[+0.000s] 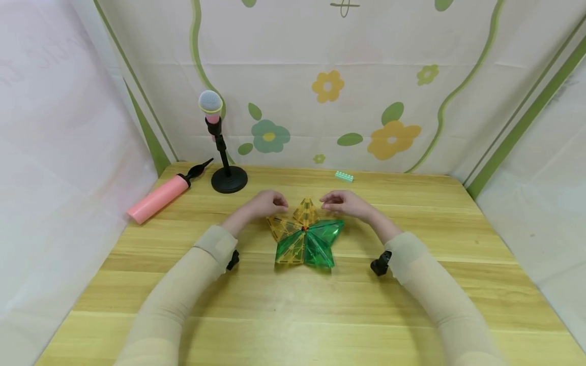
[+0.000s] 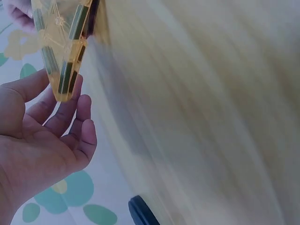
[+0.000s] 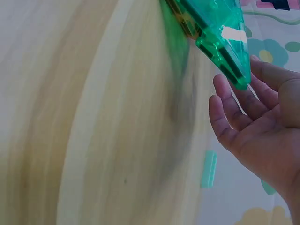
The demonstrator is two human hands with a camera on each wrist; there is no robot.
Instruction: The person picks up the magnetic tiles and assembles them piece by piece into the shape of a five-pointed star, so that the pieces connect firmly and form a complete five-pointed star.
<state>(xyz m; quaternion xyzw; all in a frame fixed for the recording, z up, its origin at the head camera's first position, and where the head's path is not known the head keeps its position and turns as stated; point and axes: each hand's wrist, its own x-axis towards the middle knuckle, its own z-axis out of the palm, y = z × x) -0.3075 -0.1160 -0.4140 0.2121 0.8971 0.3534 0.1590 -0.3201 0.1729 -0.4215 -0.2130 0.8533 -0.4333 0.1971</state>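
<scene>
A five-pointed star of see-through magnetic tiles [image 1: 316,249], part amber and part green, lies on the table with a small red spot at its centre. My left hand [image 1: 269,203] is at the upper left of the star, its fingers loosely bent and holding nothing. In the left wrist view an amber point [image 2: 58,56] of the star appears close to its thumb and fingers. Across from it, my right hand [image 1: 345,203] stands at the upper right with relaxed fingers. A green point [image 3: 227,51] shows near that hand in the right wrist view. Whether either hand touches the star, I cannot tell.
A microphone [image 1: 210,104] on a black stand [image 1: 229,179] is at the back left. Beside it lies a pink hand pump [image 1: 160,197] with a black nozzle. A small mint-coloured toy brick strip [image 1: 344,176] sits near the table's back edge. Flowered cloth [image 1: 297,112] hangs behind.
</scene>
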